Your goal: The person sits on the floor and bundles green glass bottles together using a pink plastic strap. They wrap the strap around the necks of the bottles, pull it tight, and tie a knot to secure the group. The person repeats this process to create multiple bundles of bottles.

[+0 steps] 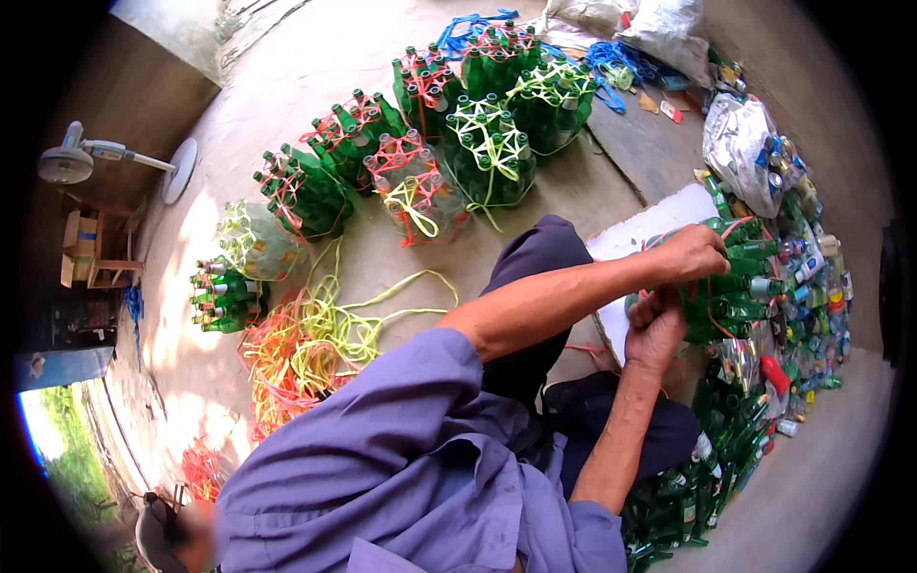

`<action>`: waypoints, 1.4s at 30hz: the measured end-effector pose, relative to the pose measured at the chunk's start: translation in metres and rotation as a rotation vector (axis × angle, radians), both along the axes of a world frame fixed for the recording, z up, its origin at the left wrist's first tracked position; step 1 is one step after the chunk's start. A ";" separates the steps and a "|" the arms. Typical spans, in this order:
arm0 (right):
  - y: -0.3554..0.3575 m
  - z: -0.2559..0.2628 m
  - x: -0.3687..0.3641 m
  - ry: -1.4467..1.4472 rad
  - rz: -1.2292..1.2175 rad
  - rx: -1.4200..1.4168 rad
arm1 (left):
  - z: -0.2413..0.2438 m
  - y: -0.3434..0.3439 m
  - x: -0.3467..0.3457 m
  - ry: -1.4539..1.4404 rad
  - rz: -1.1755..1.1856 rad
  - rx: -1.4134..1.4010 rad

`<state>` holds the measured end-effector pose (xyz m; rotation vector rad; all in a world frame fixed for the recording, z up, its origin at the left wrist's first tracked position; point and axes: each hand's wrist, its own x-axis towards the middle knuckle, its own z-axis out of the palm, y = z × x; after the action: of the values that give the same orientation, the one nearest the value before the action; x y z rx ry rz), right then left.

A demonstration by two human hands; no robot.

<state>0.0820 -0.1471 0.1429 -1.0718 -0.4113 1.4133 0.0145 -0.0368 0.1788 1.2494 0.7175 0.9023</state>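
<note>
My left hand (688,254) is closed at the near side of a bundle of green glass bottles (745,286), which lies with its necks pointing away from me. Red plastic strapping (736,226) loops around the bundle, and the left fingers seem to pinch it. Just below, my right hand (655,326) makes a fist against the bottle bases, with a bit of red strap showing beside it. The strap inside both hands is mostly hidden. A white board (645,225) lies partly under the bundle.
Strapped bundles of upright bottles (491,143) form an arc on the floor. Tangled yellow and red strapping (315,351) lies behind me. Loose bottles and cans (809,301) pile up beyond the bundle, green bottles (688,501) to my right. A pedestal fan (107,152) stands at far left.
</note>
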 end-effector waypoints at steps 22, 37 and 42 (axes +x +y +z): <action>-0.016 0.013 0.002 -0.193 -0.140 0.007 | 0.006 0.006 0.014 0.554 0.356 0.719; -0.023 -0.009 0.005 -0.607 -0.089 0.124 | -0.002 0.024 0.042 0.442 0.412 0.789; -0.025 -0.010 0.002 -0.672 -0.095 0.150 | -0.003 0.023 0.044 0.462 0.448 0.822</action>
<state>0.0841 -0.1724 0.1328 -1.4073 -0.9192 0.8919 0.0584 -0.0135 0.1759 2.1185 1.0682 1.3686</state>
